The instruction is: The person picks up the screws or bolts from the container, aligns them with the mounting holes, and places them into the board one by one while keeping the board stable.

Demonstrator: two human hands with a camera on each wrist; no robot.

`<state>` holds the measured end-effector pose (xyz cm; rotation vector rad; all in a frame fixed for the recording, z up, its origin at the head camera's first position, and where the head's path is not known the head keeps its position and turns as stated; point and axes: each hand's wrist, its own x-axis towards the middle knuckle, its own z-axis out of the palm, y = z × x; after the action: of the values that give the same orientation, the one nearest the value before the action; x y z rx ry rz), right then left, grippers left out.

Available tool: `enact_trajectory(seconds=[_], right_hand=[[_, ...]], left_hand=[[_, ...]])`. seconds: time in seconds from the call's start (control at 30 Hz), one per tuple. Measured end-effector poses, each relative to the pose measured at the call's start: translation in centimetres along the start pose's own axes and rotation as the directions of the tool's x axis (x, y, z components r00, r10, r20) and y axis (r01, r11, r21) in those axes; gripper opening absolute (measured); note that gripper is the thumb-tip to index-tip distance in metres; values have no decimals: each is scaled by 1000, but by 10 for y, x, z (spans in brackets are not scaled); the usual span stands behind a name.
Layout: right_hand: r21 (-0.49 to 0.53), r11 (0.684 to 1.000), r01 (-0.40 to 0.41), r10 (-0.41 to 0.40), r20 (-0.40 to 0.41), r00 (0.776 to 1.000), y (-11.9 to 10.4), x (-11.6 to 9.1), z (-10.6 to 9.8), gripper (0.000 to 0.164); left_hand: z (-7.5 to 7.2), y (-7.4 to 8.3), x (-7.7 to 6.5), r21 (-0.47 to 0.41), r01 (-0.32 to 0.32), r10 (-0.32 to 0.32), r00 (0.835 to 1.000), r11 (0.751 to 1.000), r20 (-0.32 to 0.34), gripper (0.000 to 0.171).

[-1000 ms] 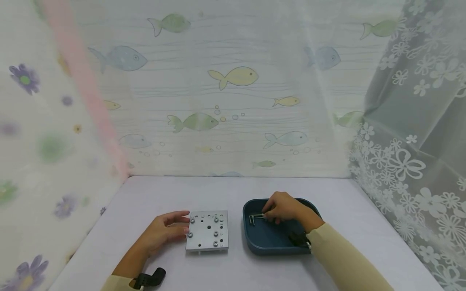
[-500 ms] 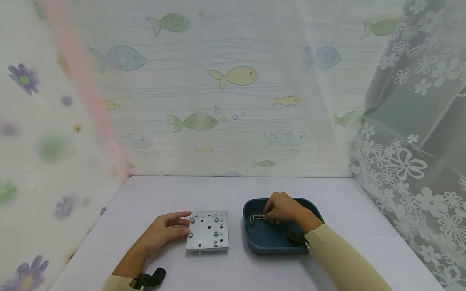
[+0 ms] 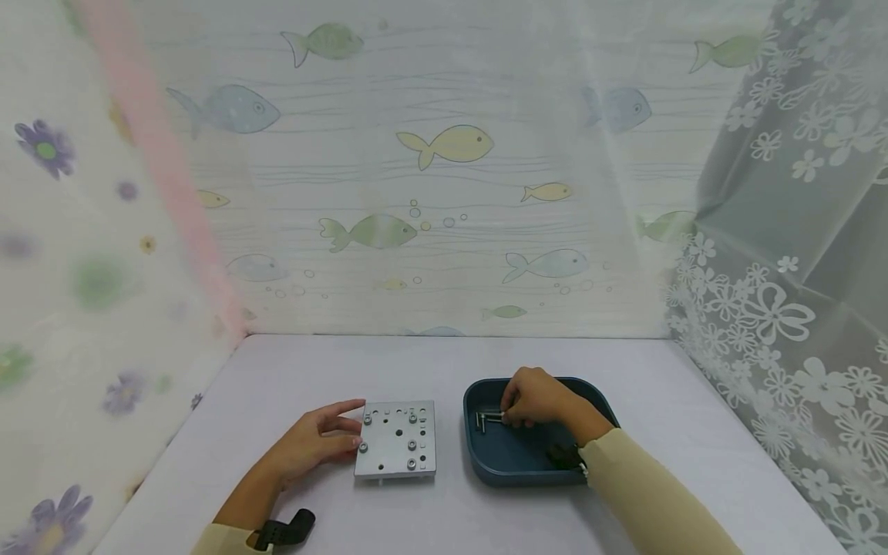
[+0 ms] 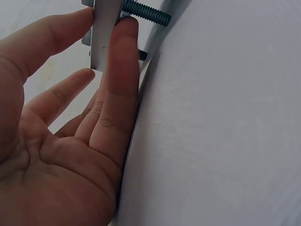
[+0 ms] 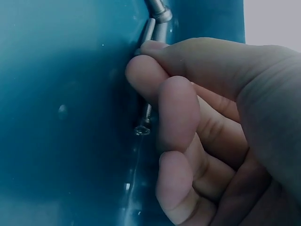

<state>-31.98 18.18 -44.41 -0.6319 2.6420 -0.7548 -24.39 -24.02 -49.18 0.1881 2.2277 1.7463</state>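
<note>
My left hand point(image 3: 312, 443) holds the left edge of a silver metal plate point(image 3: 395, 455), thumb against one face and a finger on the other. Several bolts point(image 3: 412, 445) sit in the plate's holes. In the left wrist view a threaded bolt end point(image 4: 148, 12) sticks out of its underside beside my fingertip. My right hand point(image 3: 537, 397) reaches into a dark blue tray point(image 3: 527, 479), pinching a small silver bolt point(image 5: 148, 30) between thumb and forefinger. Its lower part is hidden by my fingertips. Another bolt point(image 5: 160, 12) lies just beyond, and a screw point(image 5: 143, 127) shows below my forefinger.
A white table point(image 3: 444, 516) bears the plate and, to its right, the tray. Behind the table hangs a fish-print curtain point(image 3: 444, 270); flowered sheets stand at the left and right. Black wrist-worn devices point(image 3: 284, 532) show at both wrists.
The right forearm has shifted very slightly to the left. Both hands otherwise keep their places, the left at the plate and the right in the tray.
</note>
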Motion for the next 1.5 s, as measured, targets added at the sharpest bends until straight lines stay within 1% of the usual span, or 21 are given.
enact_trajectory(seconds=[0.1,0.2,0.43,0.7,0.83,1.07,1.23,1.5], right_hand=[[-13,1000,7,-7,3,1000,-2,-1,-1,6],[-19,1000,3,-2,10,1000,-4,-4,-3,8],[-7,1000,23,-23,15,1000,-4,-10,-8,13],[63,998,31,-31,-3,1000,-9,-17,-11,14],[89,995,33,-33,-9,999,-11,-18,-13,13],[153,983,106,-100,-46,994,-18,-21,-23,14],[207,971,124,-109,-85,990,-27,-23,-26,12],[185,971,149,-123,-145,982,-38,-25,-21,12]], left_hand=[[1,3,-1,24,-2,1,1000,1000,0,76],[4,6,-2,29,10,-10,1000,1000,-11,75],[10,11,-2,38,48,-45,996,998,-72,74],[11,12,-4,21,65,-63,994,998,-91,73],[11,12,-3,9,69,-68,994,998,-90,72],[9,8,0,31,54,-52,997,998,-64,71],[8,6,0,25,43,-42,998,999,-44,71],[8,5,0,12,35,-34,999,999,-27,70]])
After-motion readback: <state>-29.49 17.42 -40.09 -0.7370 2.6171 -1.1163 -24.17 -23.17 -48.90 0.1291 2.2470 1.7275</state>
